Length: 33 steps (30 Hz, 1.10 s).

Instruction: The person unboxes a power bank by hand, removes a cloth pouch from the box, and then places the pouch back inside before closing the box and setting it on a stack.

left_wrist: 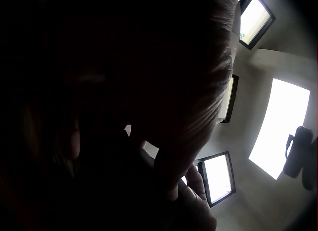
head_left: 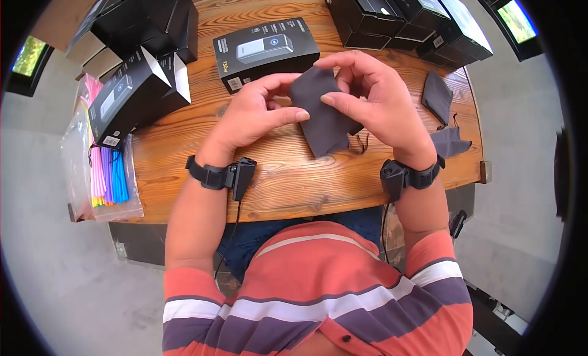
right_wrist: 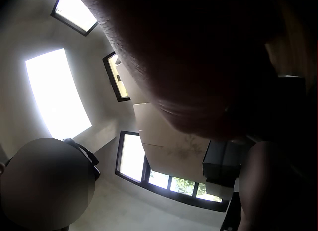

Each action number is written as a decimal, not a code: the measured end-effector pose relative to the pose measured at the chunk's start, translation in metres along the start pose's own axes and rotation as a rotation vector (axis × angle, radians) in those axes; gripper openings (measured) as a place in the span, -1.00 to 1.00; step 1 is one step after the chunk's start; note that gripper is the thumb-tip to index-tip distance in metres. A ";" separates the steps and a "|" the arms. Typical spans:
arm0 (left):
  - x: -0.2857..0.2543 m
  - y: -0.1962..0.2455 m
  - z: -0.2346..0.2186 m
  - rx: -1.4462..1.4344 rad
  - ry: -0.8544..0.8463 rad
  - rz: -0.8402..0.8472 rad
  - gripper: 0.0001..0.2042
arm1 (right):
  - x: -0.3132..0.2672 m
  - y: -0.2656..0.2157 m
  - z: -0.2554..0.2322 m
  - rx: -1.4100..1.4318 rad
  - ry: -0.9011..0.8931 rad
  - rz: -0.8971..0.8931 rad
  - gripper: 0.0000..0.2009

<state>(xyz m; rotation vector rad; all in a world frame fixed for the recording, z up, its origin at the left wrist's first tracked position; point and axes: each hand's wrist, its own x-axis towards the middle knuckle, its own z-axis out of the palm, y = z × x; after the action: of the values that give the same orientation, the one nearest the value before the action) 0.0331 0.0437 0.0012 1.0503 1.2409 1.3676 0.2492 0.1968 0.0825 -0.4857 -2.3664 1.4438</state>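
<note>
A dark grey fabric pouch is held up over the wooden table, with a thin cord hanging at its lower right. My left hand pinches its left edge between thumb and fingers. On the other side my right hand grips the upper right part, thumb across the front and fingers behind. Both wrist views are mostly dark; the left hand and right hand show there largely as shadow. Behind the pouch lies a black printed box with a device pictured on top.
Two more grey pouches lie at the table's right, one flat and one crumpled. Black boxes stand at the back right, others at the back left. An opened box sits by a plastic bag of coloured straws.
</note>
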 end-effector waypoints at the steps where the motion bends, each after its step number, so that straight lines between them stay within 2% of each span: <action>1: 0.000 -0.002 0.003 -0.054 -0.011 0.018 -0.50 | 0.003 0.000 0.005 0.181 -0.008 -0.029 -0.60; 2: 0.001 -0.006 -0.001 -0.054 -0.008 0.019 -0.50 | 0.006 0.001 0.007 0.361 -0.016 -0.056 -0.65; 3: 0.004 -0.007 -0.005 -0.050 -0.037 -0.005 -0.59 | 0.007 0.004 0.009 0.361 -0.019 -0.055 -0.65; 4: 0.005 -0.008 -0.007 -0.045 -0.067 -0.029 -0.68 | 0.009 0.007 0.010 0.497 -0.037 -0.070 -0.67; 5: 0.004 -0.010 -0.007 -0.047 -0.066 -0.028 -0.68 | 0.011 0.011 0.011 0.633 -0.055 -0.087 -0.68; 6: 0.003 -0.003 -0.002 -0.136 -0.010 -0.025 -0.79 | 0.013 0.017 0.011 0.632 -0.057 -0.086 -0.68; 7: 0.002 0.001 0.001 -0.224 0.044 -0.022 -0.90 | 0.014 0.026 0.012 0.593 0.029 -0.088 -0.67; 8: 0.003 -0.001 -0.001 -0.225 0.045 -0.022 -0.90 | 0.017 0.037 0.011 0.555 0.115 -0.091 -0.65; 9: 0.004 -0.002 -0.005 -0.344 0.007 0.021 -0.92 | 0.020 0.045 0.008 0.408 0.131 -0.064 -0.59; 10: 0.004 -0.003 -0.008 -0.463 -0.033 0.062 -0.89 | 0.019 0.051 0.007 0.410 0.132 -0.063 -0.59; 12: 0.005 -0.005 -0.011 -0.469 -0.024 0.054 -0.83 | 0.018 0.059 0.006 0.357 0.044 -0.008 -0.56; 14: 0.005 -0.008 -0.012 -0.578 -0.088 0.153 -0.77 | 0.016 0.065 0.006 0.357 -0.009 0.000 -0.51; 16: 0.005 -0.008 -0.012 -0.630 -0.077 0.121 -0.77 | 0.013 0.052 0.003 0.170 -0.166 0.060 -0.41; 17: 0.005 -0.011 -0.014 -0.649 -0.093 0.140 -0.80 | 0.012 0.038 -0.004 0.204 -0.222 0.283 -0.47; 19: 0.004 -0.010 -0.015 -0.666 -0.106 0.161 -0.80 | 0.011 0.044 -0.011 0.278 -0.232 0.329 -0.51; 21: 0.002 -0.007 -0.016 -0.656 -0.023 0.063 -0.68 | 0.012 0.056 -0.019 0.348 -0.242 0.374 -0.55; 22: 0.001 -0.002 -0.017 -0.654 -0.024 0.064 -0.68 | 0.013 0.065 -0.023 0.352 -0.223 0.330 -0.58; 23: 0.001 0.006 -0.018 -0.666 -0.012 -0.006 -0.58 | 0.014 0.071 -0.028 0.356 -0.201 0.286 -0.60; 25: 0.000 0.012 -0.026 -0.688 -0.031 -0.146 -0.40 | 0.014 0.073 -0.036 0.382 -0.162 0.287 -0.58; 26: 0.001 0.013 -0.025 -0.682 -0.038 -0.148 -0.40 | 0.014 0.074 -0.039 0.409 -0.129 0.293 -0.56; 32: -0.007 0.019 -0.013 0.118 -0.005 -0.332 -0.30 | 0.016 0.081 -0.048 0.391 -0.039 0.295 -0.58; 33: -0.008 0.024 -0.007 0.168 0.013 -0.316 -0.34 | 0.016 0.082 -0.048 0.404 -0.043 0.301 -0.58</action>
<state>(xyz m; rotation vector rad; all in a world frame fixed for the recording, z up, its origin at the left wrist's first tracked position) 0.0246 0.0343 0.0244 0.9115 1.4813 1.0442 0.2659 0.2767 0.0315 -0.7255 -2.0126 2.0224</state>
